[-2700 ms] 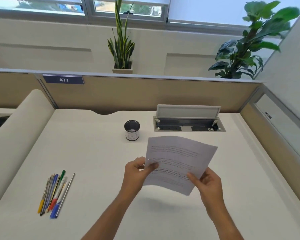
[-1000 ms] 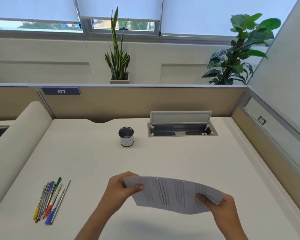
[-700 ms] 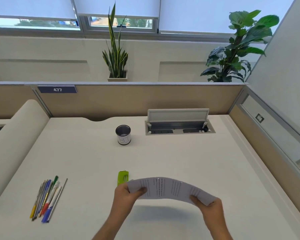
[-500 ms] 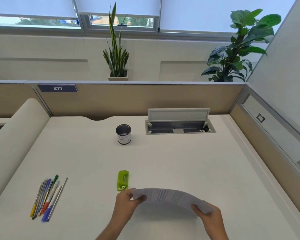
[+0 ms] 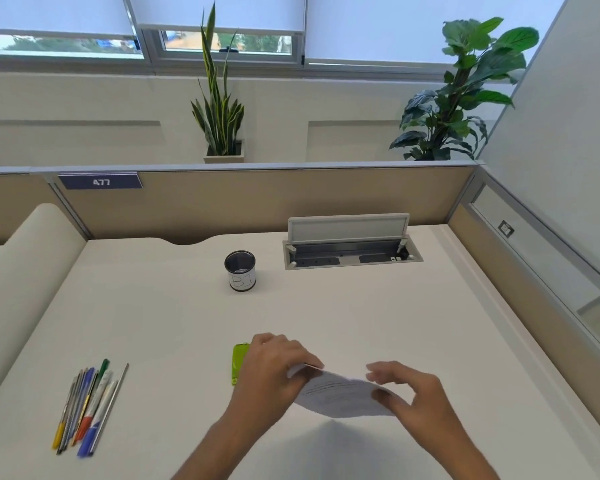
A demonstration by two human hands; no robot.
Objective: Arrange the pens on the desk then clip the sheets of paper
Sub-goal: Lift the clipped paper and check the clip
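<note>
Both of my hands hold a thin stack of printed white paper sheets [image 5: 340, 396], bowed upward just above the desk near its front edge. My left hand [image 5: 274, 368] grips the left end and my right hand [image 5: 413, 393] pinches the right end, its fingers partly spread. A lime-green clip [image 5: 239, 362] lies flat on the desk, touching the left side of my left hand and partly hidden by it. Several pens [image 5: 87, 407] of different colours lie side by side in a neat row at the front left.
A small black mesh cup with a white label [image 5: 240, 275] stands mid-desk. Behind it to the right is an open cable hatch [image 5: 350, 252]. Beige partition walls [image 5: 257, 199] bound the white desk [image 5: 153, 323] at the back and right; a padded divider [image 5: 21, 289] lies left.
The sheets were held upright and facing me; my hands have turned them flat and lowered them toward the desk. The green clip came into view beside my left hand. Pens unmoved.
</note>
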